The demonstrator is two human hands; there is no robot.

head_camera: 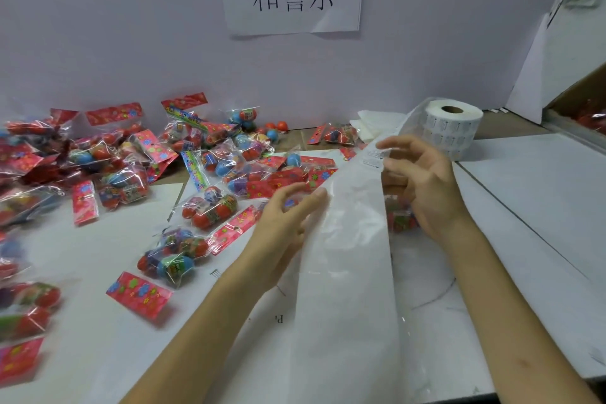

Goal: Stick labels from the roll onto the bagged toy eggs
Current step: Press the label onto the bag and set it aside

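Label roll (454, 128) stood at far edge of table (541, 190), its backing strip (347, 272) running to the near edge. L hand (282, 220) touched strip's L side w/ straight fingers (314, 197); R hand (426, 187) curled loosely at R side, grip unclear. Bagged toy eggs (210, 207) heaped across table's L half.

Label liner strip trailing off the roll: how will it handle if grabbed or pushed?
Likely floppy: the liner strip bends in a loose curve from the label roll toward the camera. Probably very light, as it looks thin and translucent. Pushed, it would likely buckle or slide on the smooth table rather than move as one piece.
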